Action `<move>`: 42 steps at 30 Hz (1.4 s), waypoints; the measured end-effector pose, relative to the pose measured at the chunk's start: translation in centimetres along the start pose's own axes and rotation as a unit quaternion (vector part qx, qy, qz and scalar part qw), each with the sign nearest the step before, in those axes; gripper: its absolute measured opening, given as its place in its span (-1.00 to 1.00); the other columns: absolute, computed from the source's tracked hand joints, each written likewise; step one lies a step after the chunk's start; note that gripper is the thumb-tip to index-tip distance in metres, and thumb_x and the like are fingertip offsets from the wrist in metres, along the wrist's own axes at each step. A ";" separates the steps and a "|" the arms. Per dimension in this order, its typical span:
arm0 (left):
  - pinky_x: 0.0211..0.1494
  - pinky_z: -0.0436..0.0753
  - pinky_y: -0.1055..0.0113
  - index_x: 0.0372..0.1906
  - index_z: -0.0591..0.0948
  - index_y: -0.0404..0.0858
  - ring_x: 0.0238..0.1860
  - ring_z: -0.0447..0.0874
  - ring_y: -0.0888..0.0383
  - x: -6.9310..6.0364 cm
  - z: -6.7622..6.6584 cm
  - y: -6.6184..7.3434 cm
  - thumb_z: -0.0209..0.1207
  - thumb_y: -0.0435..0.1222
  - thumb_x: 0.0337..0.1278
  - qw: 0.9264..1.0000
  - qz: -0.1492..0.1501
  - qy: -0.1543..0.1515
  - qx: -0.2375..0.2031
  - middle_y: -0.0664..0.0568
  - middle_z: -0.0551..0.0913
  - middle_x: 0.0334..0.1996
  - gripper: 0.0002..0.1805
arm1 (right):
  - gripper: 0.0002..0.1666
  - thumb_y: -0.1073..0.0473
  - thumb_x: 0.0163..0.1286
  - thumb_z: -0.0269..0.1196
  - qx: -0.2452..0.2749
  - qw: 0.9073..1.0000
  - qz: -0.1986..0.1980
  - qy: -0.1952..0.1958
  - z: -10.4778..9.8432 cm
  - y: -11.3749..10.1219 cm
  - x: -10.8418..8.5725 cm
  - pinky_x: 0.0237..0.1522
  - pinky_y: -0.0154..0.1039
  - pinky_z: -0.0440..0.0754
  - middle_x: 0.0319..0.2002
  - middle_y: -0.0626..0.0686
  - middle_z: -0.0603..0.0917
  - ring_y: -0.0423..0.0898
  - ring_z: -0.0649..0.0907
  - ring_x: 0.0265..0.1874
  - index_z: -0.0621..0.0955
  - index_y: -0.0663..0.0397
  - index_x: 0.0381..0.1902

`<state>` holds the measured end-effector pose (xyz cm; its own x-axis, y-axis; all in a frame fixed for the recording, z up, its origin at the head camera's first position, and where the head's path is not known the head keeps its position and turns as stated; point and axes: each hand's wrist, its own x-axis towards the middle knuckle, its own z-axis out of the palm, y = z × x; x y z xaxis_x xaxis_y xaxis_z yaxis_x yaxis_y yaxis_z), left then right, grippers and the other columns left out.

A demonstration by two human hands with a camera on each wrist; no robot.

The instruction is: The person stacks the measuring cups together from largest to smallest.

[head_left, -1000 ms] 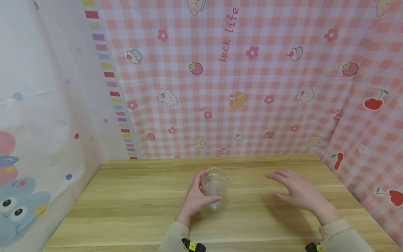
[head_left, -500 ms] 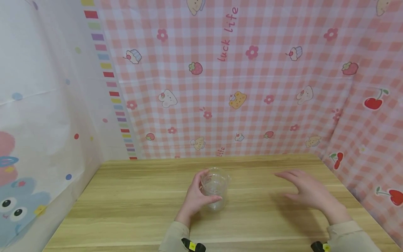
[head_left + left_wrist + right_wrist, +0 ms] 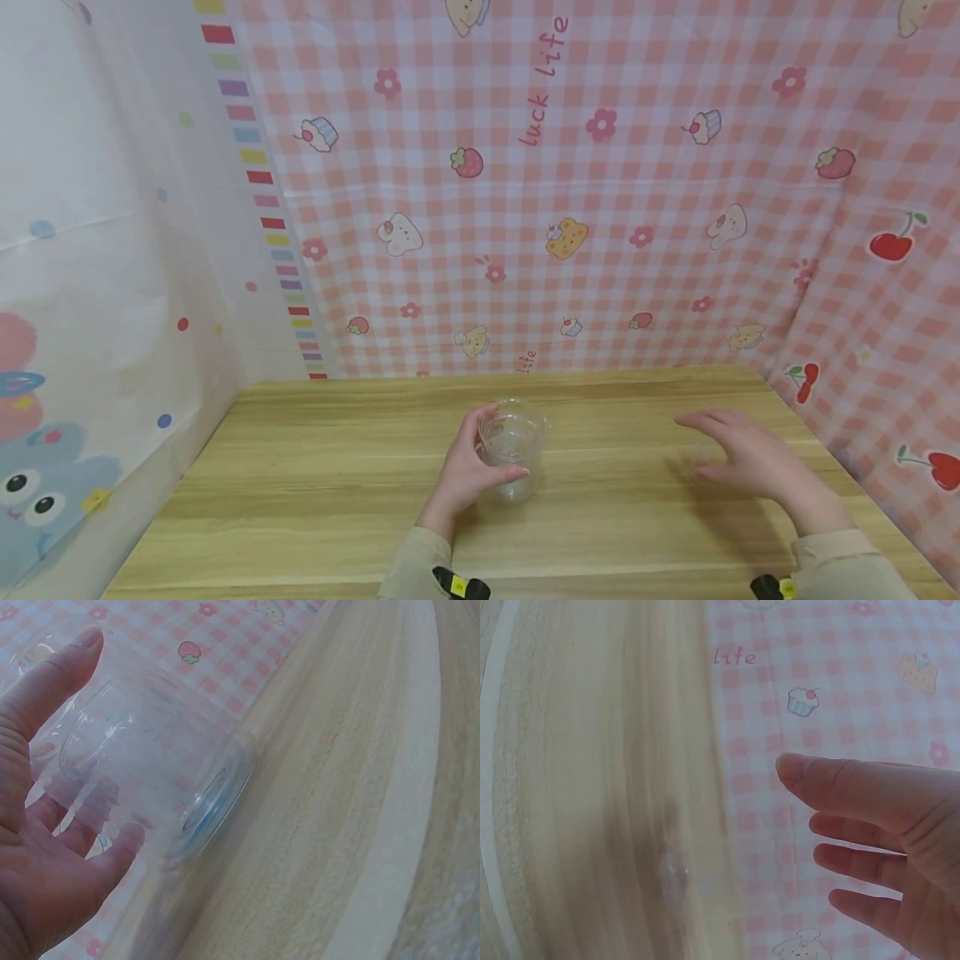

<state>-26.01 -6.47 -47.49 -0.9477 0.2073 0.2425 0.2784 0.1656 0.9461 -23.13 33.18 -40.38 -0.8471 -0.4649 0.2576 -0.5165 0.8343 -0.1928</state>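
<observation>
My left hand [image 3: 468, 471] holds a clear cup [image 3: 517, 446] from its left side, thumb along the near side. Through the cup [image 3: 161, 761] in the left wrist view, a second rounded outline shows inside, and its base is close to the wood. My right hand [image 3: 746, 458] is over the right half of the table, its thumb and fingers apart. A faint clear thing [image 3: 707, 455] shows between that thumb and the fingers. In the right wrist view a small shiny clear patch [image 3: 674, 877] appears left of the fingers, too blurred to name.
Both hands are over a wooden table [image 3: 300, 483]. A pink checked cloth [image 3: 525, 200] hangs along its back edge and another on the right. At the left hangs a white cloth [image 3: 112, 208] with coloured dots and a blue cartoon figure.
My right hand has moved to the right over the table, its thumb and fingers staying apart. A faint clear thing now shows beside its thumb. My left hand and the cup stay put.
</observation>
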 end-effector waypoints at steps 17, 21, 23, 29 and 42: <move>0.36 0.32 -0.19 0.42 0.28 -0.07 0.39 0.27 -0.11 0.1 0.0 -0.2 0.62 -0.24 -0.31 1.000 0.003 0.000 -0.002 -0.02 0.36 0.37 0.07 | -0.25 0.14 0.02 0.55 0.017 0.998 0.048 -0.022 0.4 0.9 -0.6 0.02 0.29 0.52 0.07 0.30 0.59 0.35 0.54 0.06 0.57 0.18 0.19; 0.36 0.32 -0.19 0.42 0.28 -0.07 0.39 0.27 -0.12 0.1 0.0 -0.1 0.62 -0.24 -0.32 1.000 0.003 0.000 -0.004 -0.02 0.36 0.36 0.07 | -0.26 0.12 0.03 0.55 0.015 0.998 0.056 -0.022 0.6 1.0 -0.6 0.01 0.30 0.52 0.07 0.32 0.58 0.35 0.54 0.05 0.57 0.18 0.19; 0.36 0.31 -0.19 0.42 0.29 -0.07 0.39 0.27 -0.11 0.1 0.0 -0.1 0.62 -0.24 -0.32 1.000 0.003 0.000 -0.006 -0.01 0.36 0.36 0.07 | -0.27 0.13 0.04 0.54 0.013 0.998 0.058 -0.021 0.6 1.1 -0.7 0.00 0.31 0.52 0.06 0.33 0.58 0.37 0.55 0.04 0.57 0.18 0.18; 0.37 0.30 -0.20 0.42 0.29 -0.06 0.40 0.26 -0.11 0.1 0.0 -0.2 0.62 -0.24 -0.32 1.000 0.004 0.000 -0.006 -0.01 0.36 0.37 0.07 | -0.30 0.13 0.03 0.54 0.008 0.998 0.063 -0.021 0.8 1.3 -0.7 -0.05 0.31 0.54 0.03 0.33 0.60 0.37 0.56 0.00 0.59 0.18 0.14; 0.34 0.34 -0.20 0.42 0.29 -0.05 0.38 0.28 -0.14 0.0 0.0 -0.2 0.61 -0.24 -0.31 1.000 0.003 -0.001 -0.010 -0.02 0.35 0.38 0.06 | -0.42 0.18 0.06 0.50 0.001 0.997 0.072 -0.027 1.1 1.3 -0.7 -0.09 0.23 0.60 -0.05 0.26 0.64 0.28 0.63 -0.09 0.62 0.20 0.06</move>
<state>-26.02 -6.48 -47.68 -0.9460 0.2100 0.2471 0.2801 0.1447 0.9490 -23.35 34.23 -41.79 -0.9178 -0.3560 0.1757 -0.3895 0.8931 -0.2250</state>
